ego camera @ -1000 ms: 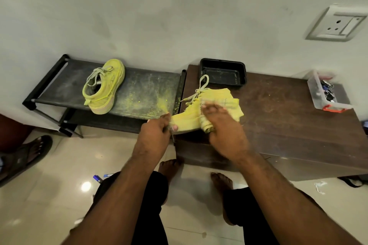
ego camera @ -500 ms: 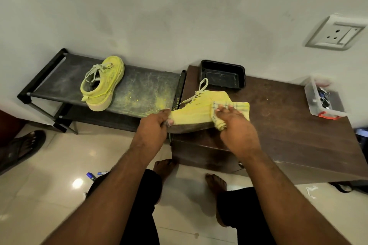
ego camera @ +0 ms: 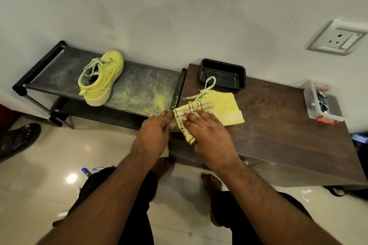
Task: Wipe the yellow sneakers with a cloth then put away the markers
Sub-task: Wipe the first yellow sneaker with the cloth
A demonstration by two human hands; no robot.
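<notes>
cloth (ego camera: 184, 120) shifted from the sneaker's side to its toe end. right hand (ego camera: 207, 131) presses it flat-fingered on the sneaker (ego camera: 229, 110) at the table (ego camera: 278, 125) edge; left hand (ego camera: 154, 132) grips the toe. second sneaker (ego camera: 100, 79) on rack (ego camera: 139, 89). marker (ego camera: 86, 172) on floor.

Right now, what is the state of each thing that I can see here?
Sneaker on the table: lying down, mostly covered.
Cloth: folded, pressed on that sneaker by right hand.
Left hand: grips the sneaker's end.
Sneaker on the rack: upright, untouched.
Black tray: empty.
Blue marker: on the floor.
</notes>
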